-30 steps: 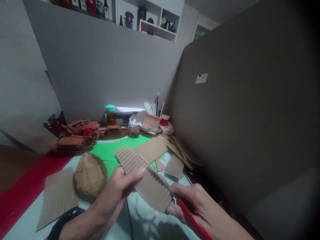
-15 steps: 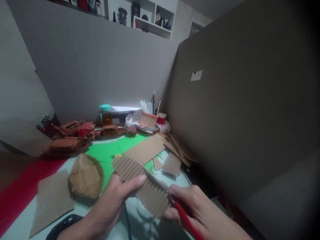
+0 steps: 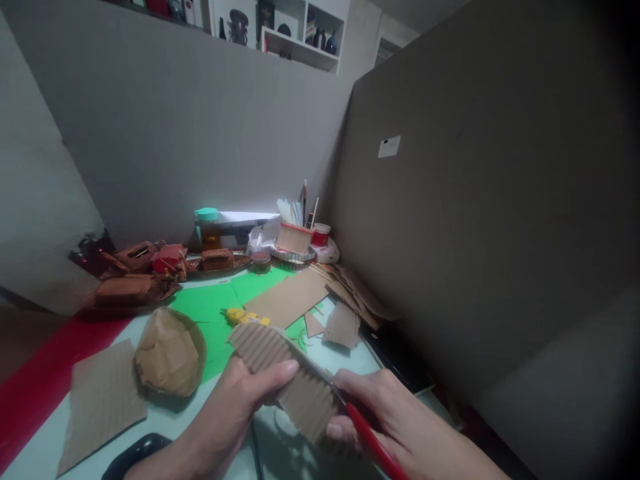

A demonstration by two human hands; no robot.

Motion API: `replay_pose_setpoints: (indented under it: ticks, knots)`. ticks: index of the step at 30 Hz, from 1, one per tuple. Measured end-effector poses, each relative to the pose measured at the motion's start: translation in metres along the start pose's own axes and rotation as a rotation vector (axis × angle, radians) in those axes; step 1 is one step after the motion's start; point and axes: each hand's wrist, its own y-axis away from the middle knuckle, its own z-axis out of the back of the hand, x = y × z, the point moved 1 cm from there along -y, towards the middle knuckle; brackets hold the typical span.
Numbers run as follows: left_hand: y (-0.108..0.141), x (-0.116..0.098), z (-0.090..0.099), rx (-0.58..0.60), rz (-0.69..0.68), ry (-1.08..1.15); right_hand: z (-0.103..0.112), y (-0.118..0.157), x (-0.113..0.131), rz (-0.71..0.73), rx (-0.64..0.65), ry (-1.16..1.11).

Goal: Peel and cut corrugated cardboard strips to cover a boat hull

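My left hand (image 3: 257, 393) grips a piece of corrugated cardboard (image 3: 265, 347), thumb on top of its ridged face and fingers underneath. In my right hand (image 3: 385, 407) is a red-handled knife (image 3: 373, 440). Its thin metal blade lies at the upper right edge of the cardboard, partly hidden by my fingers. My right thumb presses near the cardboard's lower right end. Just beyond the held piece, a yellow tool (image 3: 245, 316) rests on a green sheet (image 3: 210, 303).
On the left stand a paper-covered bowl shape (image 3: 173, 353) and a flat cardboard sheet (image 3: 103, 400). Brown model boats (image 3: 125, 290) line the back left. Farther right are a pencil holder (image 3: 295, 238), stacked cardboard (image 3: 360, 297) and a small corrugated scrap (image 3: 343, 327).
The held cardboard has shifted slightly down and tilted, uncovering more of the yellow tool. Both hands keep their grips. The whole view has moved a little.
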Motion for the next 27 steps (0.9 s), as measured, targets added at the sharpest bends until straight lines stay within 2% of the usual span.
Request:
replay_pose_setpoints:
  ticks: [10,17,23,27]
  knots:
    - [0.003,0.001,-0.003,0.061,0.007,-0.035,-0.007,-0.001,0.002,0.019,-0.049,-0.051]
    - [-0.001,0.009,0.001,0.112,0.049,-0.064,-0.007,0.004,-0.005,-0.037,0.026,-0.029]
    - [0.004,0.012,-0.003,0.202,0.091,-0.091,-0.018,0.006,-0.005,-0.084,0.014,-0.045]
    - [0.01,0.014,-0.014,0.33,0.14,-0.096,-0.023,0.012,0.0,-0.101,-0.024,-0.002]
